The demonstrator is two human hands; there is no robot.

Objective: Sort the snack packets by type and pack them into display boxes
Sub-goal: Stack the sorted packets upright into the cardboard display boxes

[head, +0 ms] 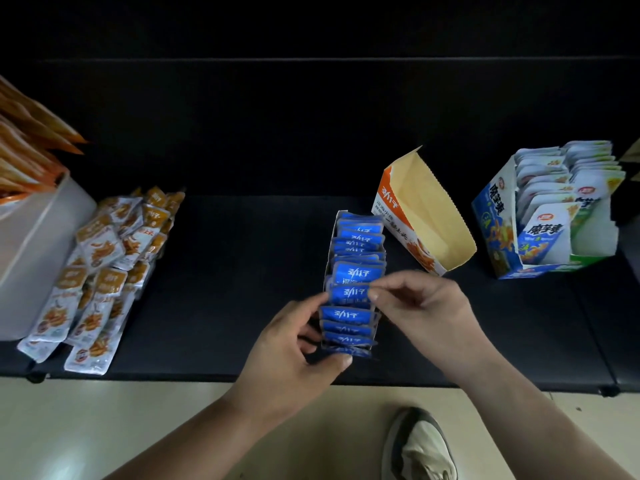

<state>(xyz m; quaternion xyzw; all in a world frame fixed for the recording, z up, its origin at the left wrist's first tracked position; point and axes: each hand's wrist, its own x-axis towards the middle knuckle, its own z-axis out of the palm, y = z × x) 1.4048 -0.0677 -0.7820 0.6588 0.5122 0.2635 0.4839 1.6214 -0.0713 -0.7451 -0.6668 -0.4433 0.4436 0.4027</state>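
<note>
A narrow display box full of upright blue snack packets stands on the dark bench, near its front edge. My left hand grips the near left side of that box, thumb at its front end. My right hand pinches the top right corner of one blue packet in the row. An empty orange-and-white display box lies tilted just right of it. A heap of orange packets lies at the left.
At far right a blue-and-white display box holds white packets. A white bin with orange bags stands at far left. The dark bench runs across; its front edge borders a pale floor with a shoe below.
</note>
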